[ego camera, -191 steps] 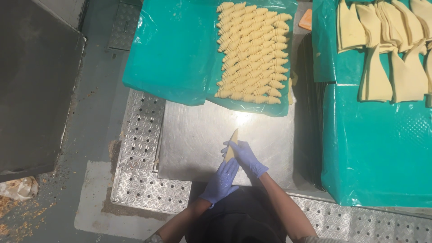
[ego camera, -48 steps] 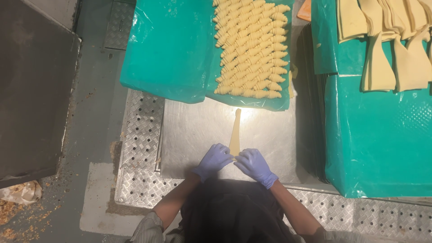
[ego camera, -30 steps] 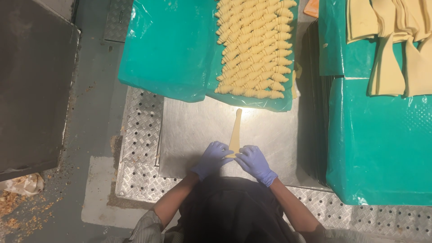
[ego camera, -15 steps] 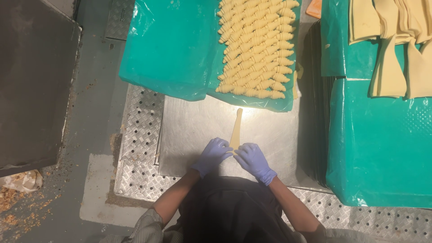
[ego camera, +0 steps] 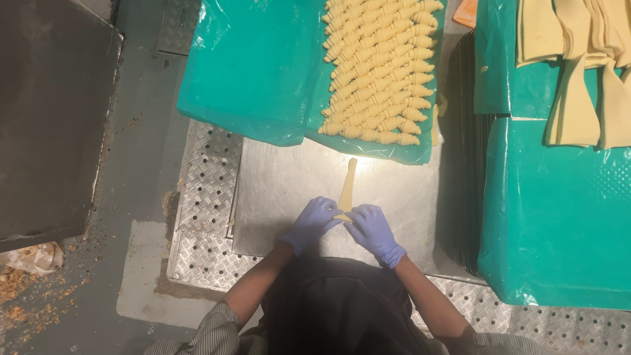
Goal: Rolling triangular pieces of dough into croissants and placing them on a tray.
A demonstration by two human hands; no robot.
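A long, thin triangle of pale dough (ego camera: 348, 185) lies on the steel work surface (ego camera: 282, 184), its tip pointing away from me. My left hand (ego camera: 310, 222) and my right hand (ego camera: 372, 230), both in blue gloves, press on its wide near end, where the dough is curled up between my fingertips. Beyond the tip, several rolled dough pieces (ego camera: 380, 72) lie in rows on a teal plastic sheet (ego camera: 253, 72).
Flat cut dough triangles (ego camera: 578, 66) lie stacked on teal-covered trays (ego camera: 559, 217) at the right. Perforated metal plate (ego camera: 207, 197) borders the work surface at the left and front. A dark cabinet top (ego camera: 46, 118) stands far left, with crumbs (ego camera: 26, 302) on the floor.
The dough strip was held up in my hands at first; it now lies stretched on the steel. Over the last second my hands have stayed at its wide end, rolling it slightly.
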